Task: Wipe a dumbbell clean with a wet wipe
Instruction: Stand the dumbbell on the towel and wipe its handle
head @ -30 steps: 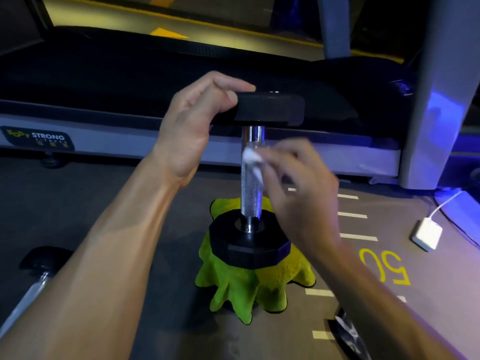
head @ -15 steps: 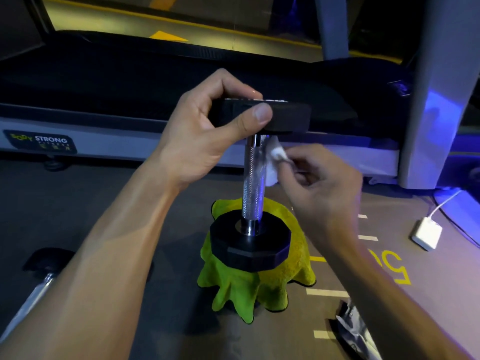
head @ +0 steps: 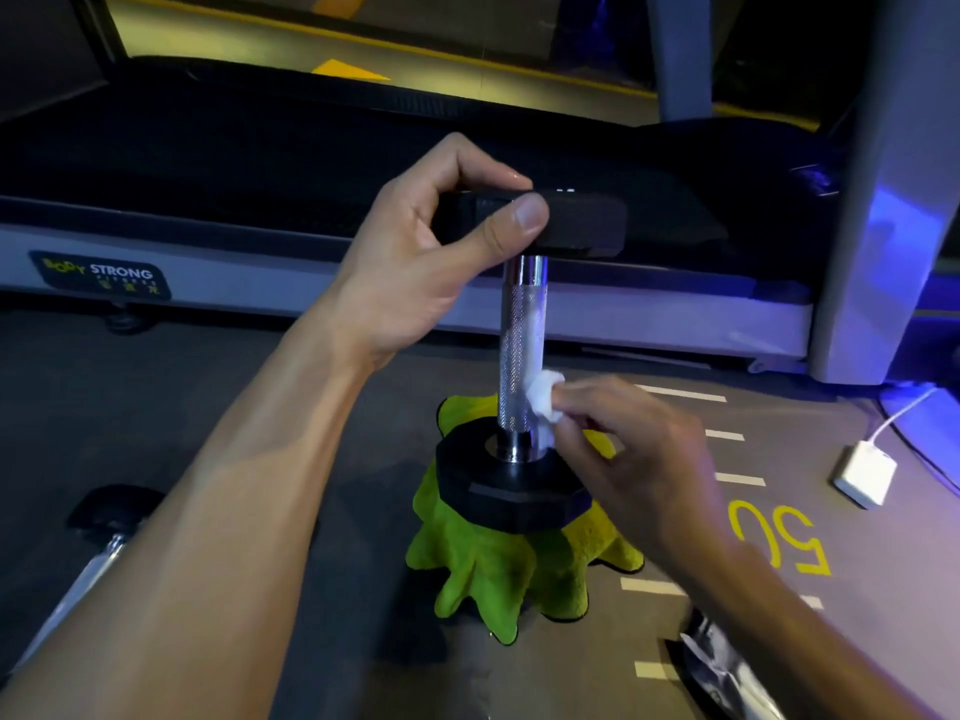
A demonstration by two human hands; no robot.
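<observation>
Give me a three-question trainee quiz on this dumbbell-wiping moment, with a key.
1. True or false: the dumbbell stands upright on the green cloth.
2. Which hand presses the wet wipe to the handle? A. left hand B. right hand
3. Fill in: the left hand grips the dumbbell's ____ head.

Key: 1 true; 2 B; 3 top.
</observation>
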